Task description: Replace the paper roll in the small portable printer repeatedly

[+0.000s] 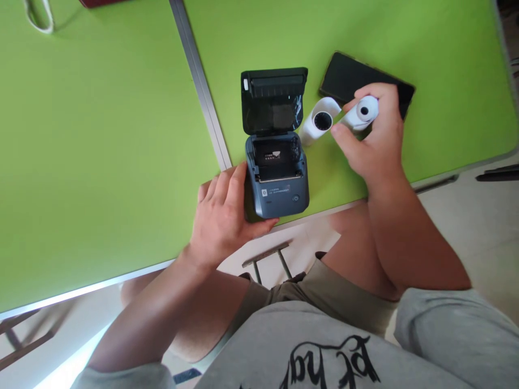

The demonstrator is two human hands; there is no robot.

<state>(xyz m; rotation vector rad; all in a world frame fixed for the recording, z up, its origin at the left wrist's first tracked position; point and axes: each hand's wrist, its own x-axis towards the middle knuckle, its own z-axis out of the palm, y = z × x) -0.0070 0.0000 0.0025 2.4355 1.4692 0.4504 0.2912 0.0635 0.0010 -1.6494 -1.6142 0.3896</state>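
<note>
A dark blue-grey label printer (pixel 279 197) stands near the table's front edge, its black lid (pixel 273 102) raised and its paper bay bare inside. My left hand (pixel 223 208) rests around the printer's left side and front corner, thumb along the front, fingers curved against the body. In my right hand (pixel 379 135) is a white paper roll (pixel 367 111) with a small dark core hole, pinched between thumb and fingers. Another white paper roll (pixel 313 129), with a wider black core and a loose end of paper, stands between the printer and my right hand.
A black smartphone (pixel 344 78) lies behind my right hand, partly covered by it. The green tabletop (pixel 101 162) has a metal seam strip (pixel 203 86) left of the printer. A white cord loop (pixel 40 19) and a dark red object (pixel 99 2) are at the far left.
</note>
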